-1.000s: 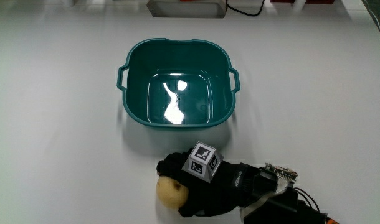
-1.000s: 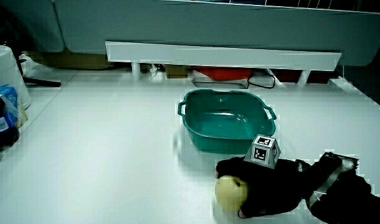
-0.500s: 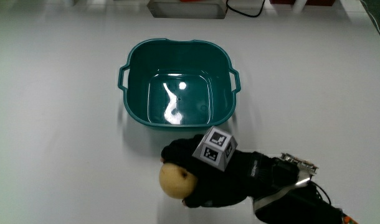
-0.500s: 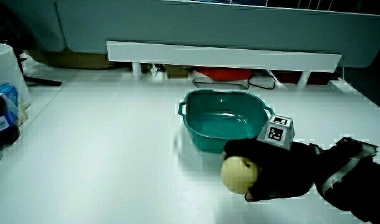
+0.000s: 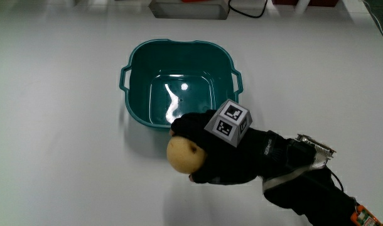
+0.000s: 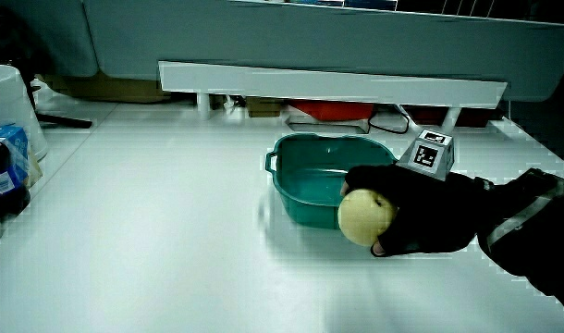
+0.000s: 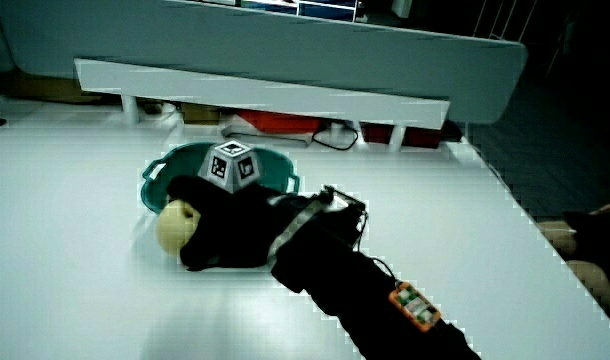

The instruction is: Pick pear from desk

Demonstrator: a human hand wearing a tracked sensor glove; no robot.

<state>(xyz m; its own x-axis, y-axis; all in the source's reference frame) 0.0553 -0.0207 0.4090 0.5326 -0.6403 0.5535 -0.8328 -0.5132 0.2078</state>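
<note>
The black-gloved hand [image 5: 226,157] holds the round yellow pear [image 5: 184,154] in a closed grip, lifted above the white desk [image 5: 66,150], just beside the teal plastic basin's [image 5: 132,103] rim nearer the person.

I take the teal tub [image 5: 179,85] as my landmark: it sits open and empty on the white table [image 5: 59,125], handles at two ends. Farther from me than the tub I see a low white partition [image 6: 328,83]. Well aside of the tub, bottles [image 6: 3,176] stand at the table's edge.
</note>
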